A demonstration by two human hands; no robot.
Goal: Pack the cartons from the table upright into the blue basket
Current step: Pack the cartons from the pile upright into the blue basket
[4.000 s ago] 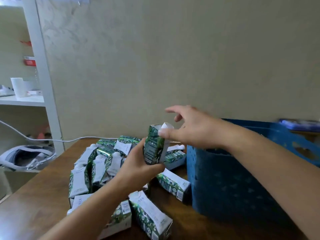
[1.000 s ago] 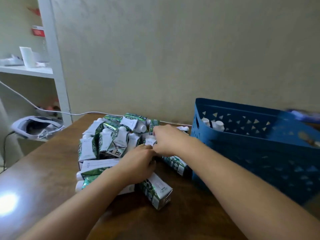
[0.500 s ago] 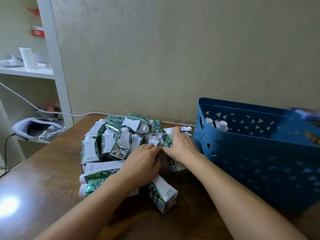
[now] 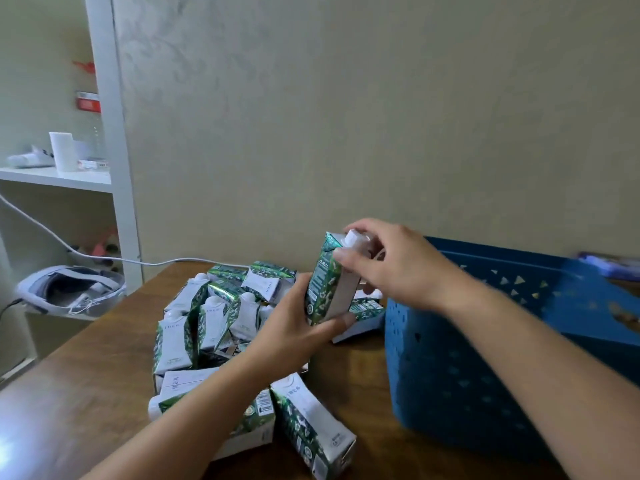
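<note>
**One carton held upright in both hands beside the blue basket**

The blue basket (image 4: pixel 450 368) stands on the right side of the wooden table (image 4: pixel 86 386), its near wall pierced with small triangular holes. From this angle its inside is hidden, so whether it holds anything cannot be told.

The held carton (image 4: pixel 327 282) is green with a pale leaf pattern on one face, a plain white panel beside it, and a white screw cap at its slanted top. It is in the air above the table, just left of the basket's near corner. Its long axis runs close to vertical, leaning slightly, cap end up.

The left hand (image 4: pixel 294 330) is wrapped around the carton's lower part, thumb under the base edge and fingers curled behind. The right hand (image 4: pixel 391 265) grips the top, thumb pressed on the front face by the cap and fingers arched over it.

Behind and below, the pile of cartons (image 4: pixel 214 317) lies on the table, some standing, most tipped on their sides at mixed angles. One fallen carton (image 4: pixel 311 431) lies nearest the camera, its long axis slanting toward the lower right.
</note>
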